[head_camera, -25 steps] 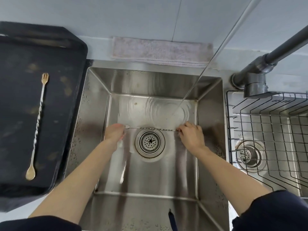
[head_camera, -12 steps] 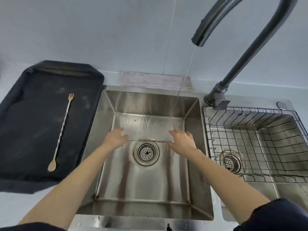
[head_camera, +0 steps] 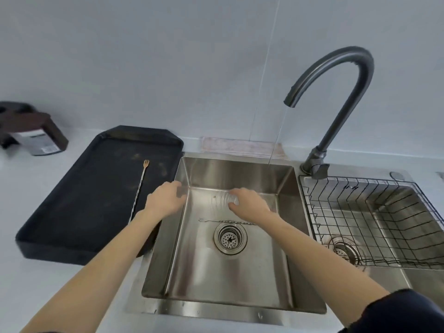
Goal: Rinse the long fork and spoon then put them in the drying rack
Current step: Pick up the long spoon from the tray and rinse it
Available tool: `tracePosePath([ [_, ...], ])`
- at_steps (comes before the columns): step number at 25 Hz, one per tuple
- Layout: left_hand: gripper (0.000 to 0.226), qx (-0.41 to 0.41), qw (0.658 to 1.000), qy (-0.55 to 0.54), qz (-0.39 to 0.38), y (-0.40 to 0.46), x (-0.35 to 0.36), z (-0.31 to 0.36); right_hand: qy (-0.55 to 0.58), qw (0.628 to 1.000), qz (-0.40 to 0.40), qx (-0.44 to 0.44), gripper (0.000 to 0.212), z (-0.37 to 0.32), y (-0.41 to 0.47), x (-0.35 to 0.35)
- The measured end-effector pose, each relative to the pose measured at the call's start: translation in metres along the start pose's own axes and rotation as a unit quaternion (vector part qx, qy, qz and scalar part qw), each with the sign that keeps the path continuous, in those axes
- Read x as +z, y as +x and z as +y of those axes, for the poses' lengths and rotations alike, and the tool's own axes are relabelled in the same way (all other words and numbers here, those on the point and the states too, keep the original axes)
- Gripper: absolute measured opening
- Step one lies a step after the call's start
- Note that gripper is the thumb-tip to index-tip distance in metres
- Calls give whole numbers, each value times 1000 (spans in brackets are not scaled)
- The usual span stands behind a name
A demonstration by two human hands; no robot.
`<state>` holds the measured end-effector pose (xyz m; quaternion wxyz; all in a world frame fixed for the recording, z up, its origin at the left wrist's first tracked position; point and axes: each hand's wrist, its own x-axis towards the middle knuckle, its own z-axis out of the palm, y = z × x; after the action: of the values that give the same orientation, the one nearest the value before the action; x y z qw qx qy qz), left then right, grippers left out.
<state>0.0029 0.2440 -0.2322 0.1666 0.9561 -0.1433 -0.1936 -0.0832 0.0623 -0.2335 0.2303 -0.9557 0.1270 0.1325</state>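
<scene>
Looking down over a kitchen counter from head height, the scene runs from a dark wooden stand (head_camera: 31,123) at the far left, with a grey labelled item tucked under it, to a double steel sink on the right. Next comes a black tray (head_camera: 72,207) lying on the pale counter, its right edge against the sink. On the tray rests a long gold fork-and-spoon utensil (head_camera: 139,188) with a twisted stem, fork end pointing away toward the wall; its lower part is hidden behind the left forearm.

The left hand (head_camera: 165,200) hovers above the sink's left rim, fingers loosely curled, gripping nothing. The left basin of the sink (head_camera: 216,284) sits below both hands. On its floor, just behind the round drain strainer (head_camera: 230,239), lies a silver twisted-stem long utensil (head_camera: 225,221), flat and crosswise, touched by neither hand. The right hand (head_camera: 249,203) hangs above the basin, fingers relaxed and spread downward, holding nothing; its fingertips look blurred.

A folded pale cloth (head_camera: 240,147) lies along the wall behind the sink. A thin stream of water falls from the dark grey gooseneck faucet (head_camera: 336,92) into the basin's back right area. Farthest right, a black wire drying rack (head_camera: 372,219) sits inside the right basin, above a second drain. Dark sleeves show at the bottom edge.
</scene>
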Motion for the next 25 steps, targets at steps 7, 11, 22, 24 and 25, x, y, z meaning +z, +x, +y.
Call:
tracePosePath([
  [7, 38, -41, 998, 23, 32, 8, -25, -66, 79, 996, -1, -40, 37, -79, 23, 22],
  [11, 34, -72, 994, 84, 12, 16, -27, -93, 136, 990, -25, -36, 36, -116, 43, 35],
  [22, 27, -154, 988, 14, 1, 38, -8, -121, 310, 941, -129, 49, 38, -162, 98, 92],
  [24, 25, -152, 988, -11, 0, 40, -7, -122, 324, 935, -132, 59, 39, -167, 104, 101],
  [25, 24, -148, 989, -24, 1, 41, -8, -123, 341, 928, -133, 65, 38, -169, 105, 103],
])
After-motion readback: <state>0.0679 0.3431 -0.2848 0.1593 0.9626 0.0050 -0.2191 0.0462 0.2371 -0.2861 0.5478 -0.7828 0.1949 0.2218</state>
